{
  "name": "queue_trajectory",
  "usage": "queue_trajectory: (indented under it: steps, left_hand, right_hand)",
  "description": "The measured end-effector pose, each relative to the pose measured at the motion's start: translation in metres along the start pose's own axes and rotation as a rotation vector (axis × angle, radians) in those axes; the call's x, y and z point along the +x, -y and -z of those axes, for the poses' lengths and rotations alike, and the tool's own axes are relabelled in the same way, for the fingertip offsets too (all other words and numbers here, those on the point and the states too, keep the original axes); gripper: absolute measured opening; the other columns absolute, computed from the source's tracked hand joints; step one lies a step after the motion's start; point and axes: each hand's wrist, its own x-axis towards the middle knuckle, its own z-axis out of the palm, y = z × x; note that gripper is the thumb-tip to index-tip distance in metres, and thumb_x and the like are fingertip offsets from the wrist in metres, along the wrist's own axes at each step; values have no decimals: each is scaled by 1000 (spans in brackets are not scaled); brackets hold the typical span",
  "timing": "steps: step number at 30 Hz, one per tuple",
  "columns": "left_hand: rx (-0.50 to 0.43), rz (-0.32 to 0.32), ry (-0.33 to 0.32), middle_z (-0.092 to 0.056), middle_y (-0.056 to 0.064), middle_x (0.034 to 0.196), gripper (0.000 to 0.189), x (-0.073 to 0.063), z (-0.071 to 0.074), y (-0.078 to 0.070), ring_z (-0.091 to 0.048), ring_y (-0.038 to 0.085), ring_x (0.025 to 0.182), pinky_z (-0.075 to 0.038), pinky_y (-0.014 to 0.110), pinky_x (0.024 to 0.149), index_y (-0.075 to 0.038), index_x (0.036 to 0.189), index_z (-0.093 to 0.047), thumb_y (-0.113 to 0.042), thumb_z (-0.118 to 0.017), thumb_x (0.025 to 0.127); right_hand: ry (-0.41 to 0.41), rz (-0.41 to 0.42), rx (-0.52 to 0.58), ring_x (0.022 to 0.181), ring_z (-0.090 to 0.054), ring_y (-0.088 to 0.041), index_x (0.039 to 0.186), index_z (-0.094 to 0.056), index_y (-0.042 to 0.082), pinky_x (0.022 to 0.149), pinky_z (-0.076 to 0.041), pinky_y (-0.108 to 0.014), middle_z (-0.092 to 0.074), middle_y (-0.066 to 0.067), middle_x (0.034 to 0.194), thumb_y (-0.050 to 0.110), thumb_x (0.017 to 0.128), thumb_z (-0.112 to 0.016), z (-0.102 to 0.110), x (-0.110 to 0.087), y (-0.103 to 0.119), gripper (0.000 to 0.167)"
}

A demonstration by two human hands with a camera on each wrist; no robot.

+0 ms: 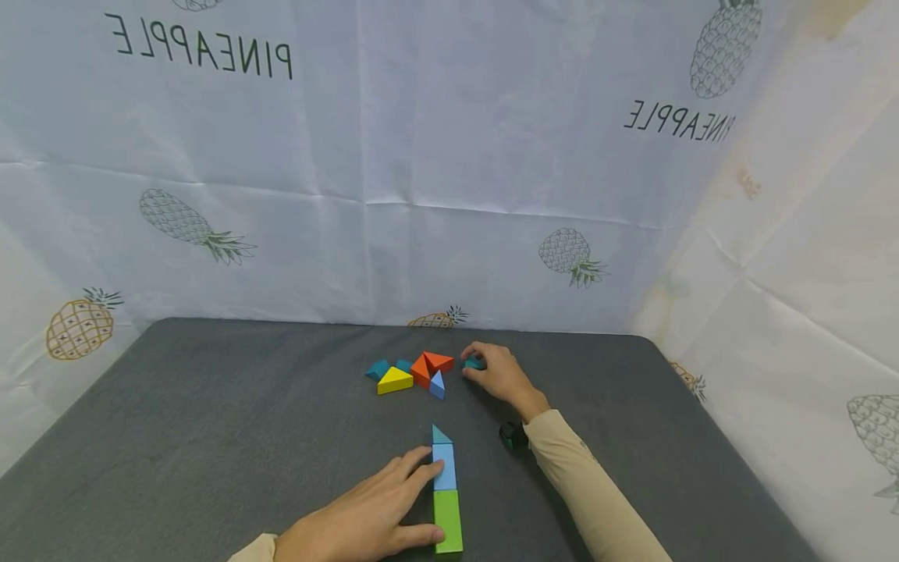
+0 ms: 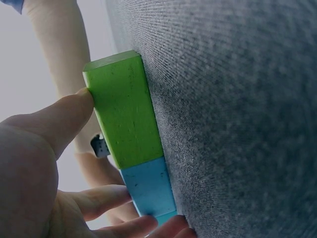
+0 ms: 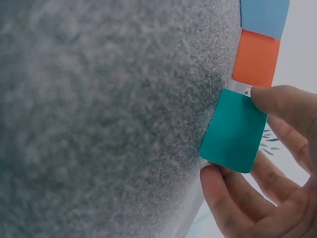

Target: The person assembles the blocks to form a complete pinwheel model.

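Observation:
My right hand (image 1: 500,373) is at the far side of the table and pinches a teal block (image 3: 234,131) between thumb and fingers. In the head view that block is partly hidden by the fingers. Nearer to me, a green rectangular block (image 1: 448,521), a light blue block (image 1: 444,468) and a blue triangular block (image 1: 440,435) lie end to end in a straight row. My left hand (image 1: 375,503) rests along the left of this row. Its thumb touches the green block, and its outstretched fingers lie against the light blue one.
Left of my right hand sits a loose group: orange-red triangular blocks (image 1: 438,362), a yellow one (image 1: 395,381), a small light blue one (image 1: 438,385) and two blue ones (image 1: 378,368). The dark grey table (image 1: 211,437) meets a pineapple-print cloth (image 1: 449,156) behind.

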Motion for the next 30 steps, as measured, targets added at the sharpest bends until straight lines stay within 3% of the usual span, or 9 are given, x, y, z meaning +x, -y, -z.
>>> queue_trajectory:
  steps: [7, 21, 30]
  left_hand:
    - [13, -14, -14, -36, 7, 156, 79, 0, -1, 1, -47, 33, 135, -50, 50, 99, -20, 151, -40, -67, -55, 90]
    - [11, -13, -14, -36, 8, 156, 79, 0, -1, 1, -47, 36, 135, -50, 52, 99, -19, 151, -40, -67, -55, 90]
    - [28, -29, -30, -37, 8, 155, 79, 0, 0, 1, -48, 30, 133, -51, 48, 97, -19, 151, -40, -67, -55, 90]
  right_hand:
    - [3, -38, 16, 107, -66, -27, 122, -66, 10, 91, -54, -47, -70, -11, 119, 17, 89, -74, 2, -5, 0, 34]
    - [8, -2, 66, 104, -67, -25, 122, -67, 10, 88, -56, -45, -70, -9, 118, 15, 90, -73, 10, -22, 0, 33]
    - [13, 9, 81, 103, -66, -23, 122, -67, 12, 87, -55, -43, -70, -6, 119, 15, 90, -73, 8, -29, 1, 33]
